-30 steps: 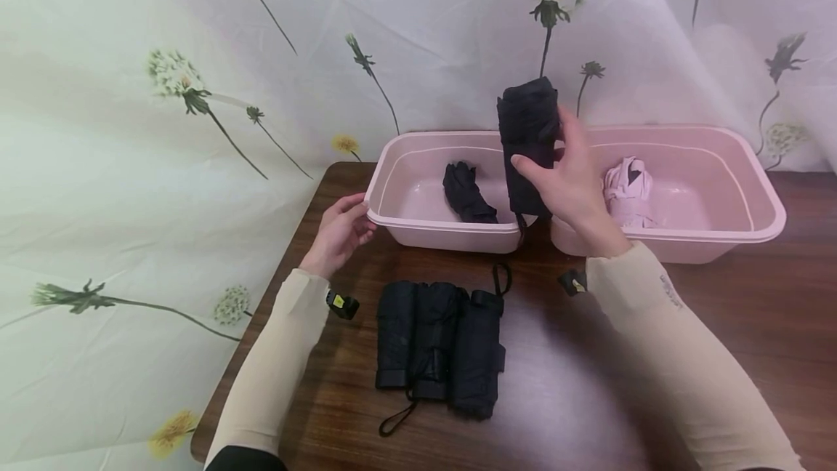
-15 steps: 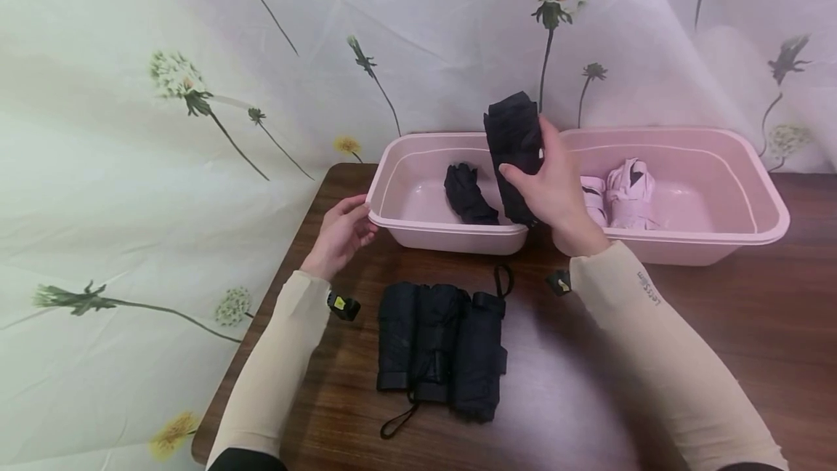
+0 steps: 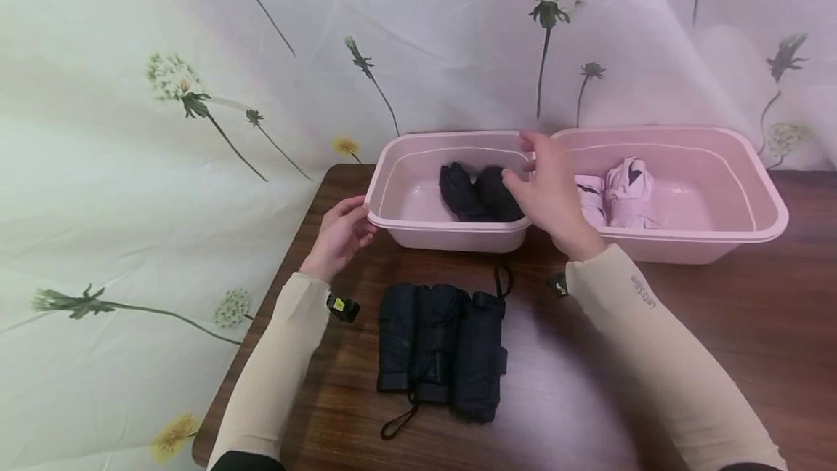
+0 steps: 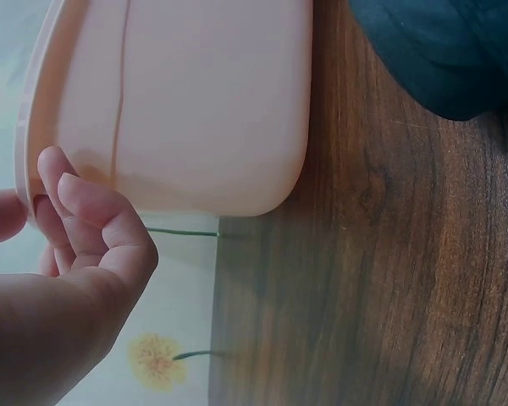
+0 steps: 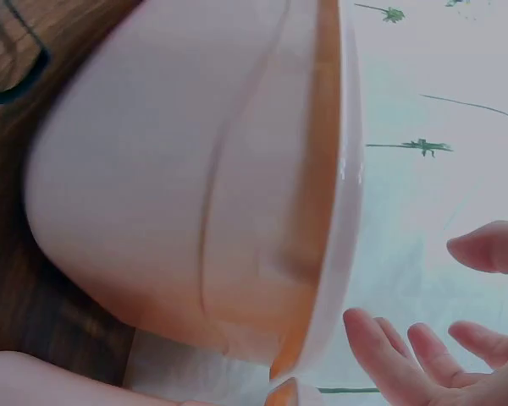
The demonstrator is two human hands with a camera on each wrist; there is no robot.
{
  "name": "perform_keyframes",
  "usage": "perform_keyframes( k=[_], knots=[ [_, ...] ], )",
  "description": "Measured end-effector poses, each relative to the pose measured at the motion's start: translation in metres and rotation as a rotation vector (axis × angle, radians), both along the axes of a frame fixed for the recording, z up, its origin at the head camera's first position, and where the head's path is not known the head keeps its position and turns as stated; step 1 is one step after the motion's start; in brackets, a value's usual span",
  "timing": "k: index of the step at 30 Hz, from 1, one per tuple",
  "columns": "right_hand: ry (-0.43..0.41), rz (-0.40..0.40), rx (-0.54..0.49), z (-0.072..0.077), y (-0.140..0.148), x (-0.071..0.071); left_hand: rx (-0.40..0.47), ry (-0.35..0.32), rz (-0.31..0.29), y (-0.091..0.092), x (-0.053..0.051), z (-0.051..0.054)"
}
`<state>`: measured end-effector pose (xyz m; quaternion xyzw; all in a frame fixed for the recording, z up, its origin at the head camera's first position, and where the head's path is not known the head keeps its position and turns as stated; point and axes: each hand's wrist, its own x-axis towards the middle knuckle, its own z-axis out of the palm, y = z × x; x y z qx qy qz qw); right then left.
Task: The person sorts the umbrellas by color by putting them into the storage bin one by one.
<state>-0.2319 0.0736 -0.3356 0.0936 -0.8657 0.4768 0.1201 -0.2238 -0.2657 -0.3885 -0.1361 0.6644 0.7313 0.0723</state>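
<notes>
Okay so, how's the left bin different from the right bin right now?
The left bin holds black folded umbrellas, while the right bin holds pink ones. The left hand holds the left bin's rim at its left end; no hand grips the right bin. The right bin also looks longer than the left bin in the head view. Both are pink, round-cornered and standing on the wooden table.

Small dark lettering "LetsSlim" (image 3: pixel 643 292) on the right beige sleeve (image 3: pixel 673 355)
</notes>
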Motion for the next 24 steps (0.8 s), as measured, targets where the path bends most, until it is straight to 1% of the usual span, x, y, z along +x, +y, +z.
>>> perform_keyframes(
  k=[3, 6, 12, 18, 22, 24],
  knots=[
    [0.008, 0.027, 0.026, -0.001, 0.0, 0.005, 0.01, 0.0, -0.008, 0.0, 0.0, 0.0],
    [0.027, 0.053, 0.021, 0.001, 0.0, 0.009, 0.01, 0.003, -0.013, 0.001, 0.0, 0.0],
    [0.06, 0.098, -0.001, 0.013, -0.001, 0.024, 0.01, 0.012, -0.015, 0.001, 0.001, 0.0],
    [0.125, 0.146, -0.032, 0.026, -0.003, 0.045, 0.013, 0.028, -0.009, 0.002, 0.0, 0.0],
    [0.105, 0.185, -0.004, 0.029, -0.003, 0.059, 0.007, 0.015, -0.001, 0.003, 0.001, -0.001],
    [0.066, 0.207, 0.022, 0.026, -0.003, 0.065, 0.005, 0.011, -0.001, 0.002, 0.001, -0.001]
  ],
)
